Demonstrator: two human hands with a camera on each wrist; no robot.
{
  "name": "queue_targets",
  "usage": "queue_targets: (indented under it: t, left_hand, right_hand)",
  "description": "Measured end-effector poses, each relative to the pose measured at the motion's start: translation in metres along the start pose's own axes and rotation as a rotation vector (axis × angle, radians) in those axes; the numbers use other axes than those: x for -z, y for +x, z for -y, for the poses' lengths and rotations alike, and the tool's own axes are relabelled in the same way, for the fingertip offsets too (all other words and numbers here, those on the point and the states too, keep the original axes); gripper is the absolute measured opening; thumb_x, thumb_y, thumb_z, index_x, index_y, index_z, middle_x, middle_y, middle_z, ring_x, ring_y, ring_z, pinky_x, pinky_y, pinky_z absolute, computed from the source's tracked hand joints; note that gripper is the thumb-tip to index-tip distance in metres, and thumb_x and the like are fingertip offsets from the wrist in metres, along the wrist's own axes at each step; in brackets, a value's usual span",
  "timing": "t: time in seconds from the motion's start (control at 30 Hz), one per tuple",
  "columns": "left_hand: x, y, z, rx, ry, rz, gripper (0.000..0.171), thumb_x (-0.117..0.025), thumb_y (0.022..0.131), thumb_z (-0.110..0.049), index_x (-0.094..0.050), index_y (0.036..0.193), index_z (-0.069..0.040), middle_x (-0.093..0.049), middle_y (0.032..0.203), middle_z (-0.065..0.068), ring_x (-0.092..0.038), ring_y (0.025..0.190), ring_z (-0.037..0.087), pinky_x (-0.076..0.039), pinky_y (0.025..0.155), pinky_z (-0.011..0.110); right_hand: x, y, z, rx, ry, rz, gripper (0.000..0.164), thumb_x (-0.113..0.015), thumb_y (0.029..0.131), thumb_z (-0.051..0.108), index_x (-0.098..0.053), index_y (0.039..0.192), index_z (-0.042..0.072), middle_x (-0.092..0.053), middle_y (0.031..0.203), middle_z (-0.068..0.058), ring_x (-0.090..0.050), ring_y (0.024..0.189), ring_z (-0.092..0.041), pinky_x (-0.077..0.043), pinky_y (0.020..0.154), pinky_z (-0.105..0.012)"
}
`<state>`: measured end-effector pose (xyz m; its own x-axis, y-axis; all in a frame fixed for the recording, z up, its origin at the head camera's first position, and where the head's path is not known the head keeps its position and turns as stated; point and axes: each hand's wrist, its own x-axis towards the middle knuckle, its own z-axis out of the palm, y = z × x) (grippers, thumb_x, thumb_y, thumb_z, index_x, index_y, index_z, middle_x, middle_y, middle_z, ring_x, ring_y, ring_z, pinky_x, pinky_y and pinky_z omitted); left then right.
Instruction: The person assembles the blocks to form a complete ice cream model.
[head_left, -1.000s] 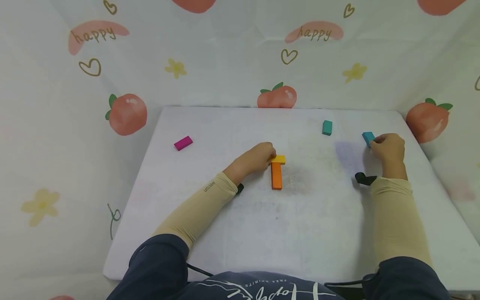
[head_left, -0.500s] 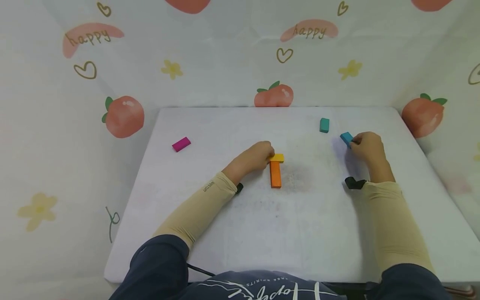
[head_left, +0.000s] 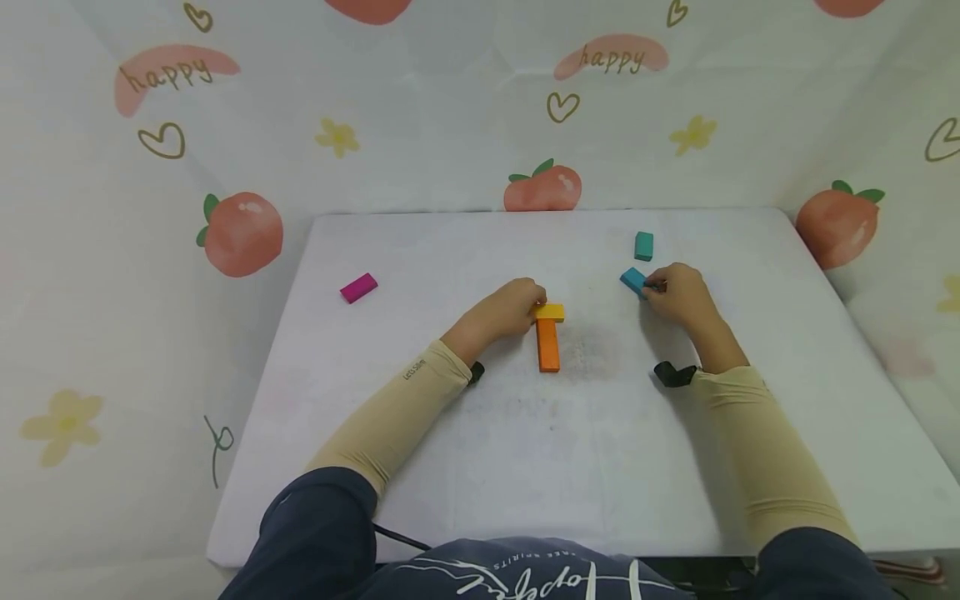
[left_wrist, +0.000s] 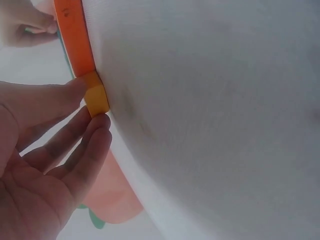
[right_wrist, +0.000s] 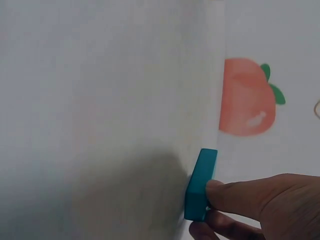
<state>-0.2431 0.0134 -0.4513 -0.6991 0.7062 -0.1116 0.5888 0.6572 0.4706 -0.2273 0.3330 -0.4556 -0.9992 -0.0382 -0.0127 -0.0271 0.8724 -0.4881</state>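
From where I stand, the work in hand looks like blocks being set against one another on the white table [head_left: 450, 483], and it seems partly done. A bright orange, long rectangular block [head_left: 548, 346] lies around the middle of the table, its length running between the near and far edges. A yellow rectangular block [head_left: 552, 312] sits across its far end, touching it, so the pair reads as a T. The person's left hand [head_left: 516, 304] pinches the yellow block's left end between thumb and fingers.

The right hand [head_left: 681, 296] has thumb and fingertips pinched on a blue rectangular block [head_left: 633, 281], over the right half of the table toward the far edge. It is well apart from the T; I can't tell whether it touches the tabletop.

Two more are in nobody's grasp: a teal-green rectangular block [head_left: 643, 246] near the far edge, just beyond the blue one, and a magenta rectangular block [head_left: 358, 288] toward the far left corner. So I'd judge two pieces placed, one on its way, and these two perhaps left to join. I can't tell their material.
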Motion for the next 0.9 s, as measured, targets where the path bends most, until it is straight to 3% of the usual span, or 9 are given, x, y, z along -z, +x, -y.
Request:
queue_targets:
  t: [0.4, 0.63, 0.9]
  left_hand:
    - [0.003, -0.003, 0.001, 0.045, -0.041, 0.006, 0.043, -0.06, 0.104, -0.004, -0.057, 0.147, 0.0, -0.06, 0.136, 0.016, -0.059, 0.118, 0.024, -0.05, 0.112, 0.035]
    - [0.003, -0.002, 0.003, 0.035, -0.031, -0.011, 0.058, -0.065, 0.103, -0.008, -0.046, 0.157, 0.0, -0.048, 0.147, 0.02, -0.056, 0.124, 0.024, -0.049, 0.115, 0.034]
    - [0.004, -0.002, 0.003, 0.022, -0.018, -0.019, 0.061, -0.065, 0.103, -0.009, -0.043, 0.159, 0.002, -0.041, 0.157, 0.021, -0.054, 0.135, 0.026, -0.044, 0.12, 0.035]
  right_hand:
    - [-0.029, 0.014, 0.039, 0.201, 0.047, 0.062, 0.023, -0.068, 0.1, 0.004, -0.075, 0.115, -0.011, -0.067, 0.114, -0.031, -0.067, 0.107, -0.045, -0.056, 0.097, -0.058]
    - [-0.044, 0.023, 0.059, 0.248, 0.078, 0.14, 0.022, -0.07, 0.101, 0.005, -0.075, 0.118, -0.009, -0.065, 0.115, -0.026, -0.065, 0.108, -0.04, -0.057, 0.1, -0.055]
    - [-0.052, 0.025, 0.076, 0.317, 0.13, 0.189, 0.021, -0.07, 0.101, 0.004, -0.075, 0.117, -0.008, -0.064, 0.118, -0.024, -0.066, 0.111, -0.039, -0.058, 0.101, -0.054]
